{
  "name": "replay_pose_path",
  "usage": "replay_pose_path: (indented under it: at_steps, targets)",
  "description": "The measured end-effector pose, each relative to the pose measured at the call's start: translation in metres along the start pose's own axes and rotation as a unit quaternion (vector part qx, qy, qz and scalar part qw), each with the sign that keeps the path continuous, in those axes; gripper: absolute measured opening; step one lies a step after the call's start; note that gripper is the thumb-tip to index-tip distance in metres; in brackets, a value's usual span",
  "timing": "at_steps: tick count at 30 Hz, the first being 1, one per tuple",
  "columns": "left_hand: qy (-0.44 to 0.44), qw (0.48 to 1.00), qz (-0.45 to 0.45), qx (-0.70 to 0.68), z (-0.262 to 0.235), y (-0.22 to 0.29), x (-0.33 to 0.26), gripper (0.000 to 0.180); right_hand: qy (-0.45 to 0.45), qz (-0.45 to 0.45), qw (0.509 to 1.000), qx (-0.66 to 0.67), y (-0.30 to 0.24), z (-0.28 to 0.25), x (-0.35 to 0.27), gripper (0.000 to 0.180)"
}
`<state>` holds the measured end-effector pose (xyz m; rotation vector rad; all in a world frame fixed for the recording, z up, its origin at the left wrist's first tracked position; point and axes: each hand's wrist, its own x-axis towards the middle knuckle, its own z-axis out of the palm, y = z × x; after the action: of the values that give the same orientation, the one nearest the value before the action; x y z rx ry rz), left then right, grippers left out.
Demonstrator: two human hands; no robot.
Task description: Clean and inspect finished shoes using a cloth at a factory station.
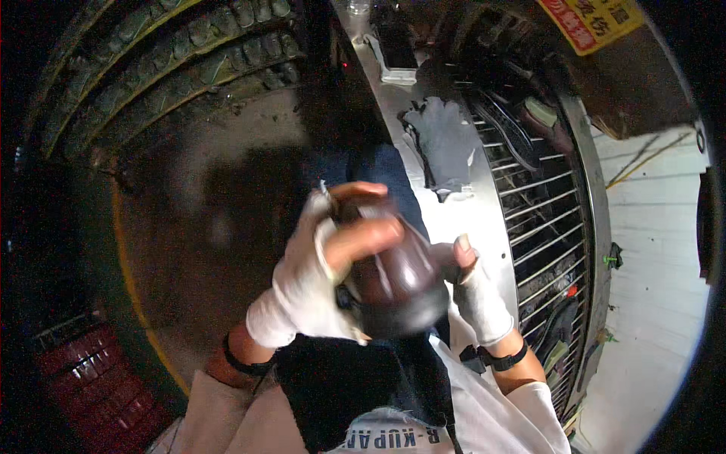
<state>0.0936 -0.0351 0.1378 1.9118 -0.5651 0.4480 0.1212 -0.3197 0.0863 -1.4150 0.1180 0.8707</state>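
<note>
The left hand (314, 272) and the right hand (476, 291), both closed, are gripping a dark shoe (397, 276), probably steadying it; a grey glove (446, 144) is lying on the metal counter (473, 219).

A dark grey glove (446, 144) lies flat on a narrow metal counter (484, 227), and a dark rectangular device in a pale tray (395, 47) rests further along it. Beside the counter runs a wire rack (541, 204) holding shoes (507, 125). Stacked tyres (174, 53) curve across the upper left, with a red crate (98, 386) at lower left.
</note>
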Motion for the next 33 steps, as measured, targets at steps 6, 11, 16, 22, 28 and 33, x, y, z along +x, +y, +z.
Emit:
replay_pose_path:
  at_steps: [6, 11, 16, 22, 28, 33]
  targets:
    - [0.071, 0.939, 0.038, -0.334, -0.056, -0.021, -0.086, 0.061, -0.164, 0.01, 0.961, 0.225, -0.02, 0.039, -0.019, 0.07]
    - [0.176, 0.63, -0.405, -0.638, 0.022, -0.075, -0.081, 0.084, -0.2, -0.037, 0.974, 0.097, 0.0, 0.063, -0.009, 0.062]
    - [0.164, 0.653, -0.376, -0.637, 0.03, -0.034, -0.084, 0.093, -0.059, -0.096, 0.994, 0.0, -0.003, 0.073, -0.005, 0.042]
    - [0.256, 0.72, -0.4, -0.505, 0.036, -0.008, -0.097, 0.104, -0.026, -0.383, 0.906, -0.177, -0.051, 0.108, 0.004, 0.089]
    - [0.246, 0.872, -0.378, -0.189, 0.025, 0.037, -0.073, 0.084, -0.057, -0.298, 0.945, -0.12, -0.046, 0.109, 0.002, 0.082]
    - [0.055, 0.976, -0.189, 0.088, -0.013, 0.003, -0.078, 0.092, -0.15, -0.079, 0.958, 0.23, -0.012, 0.092, 0.027, 0.076]
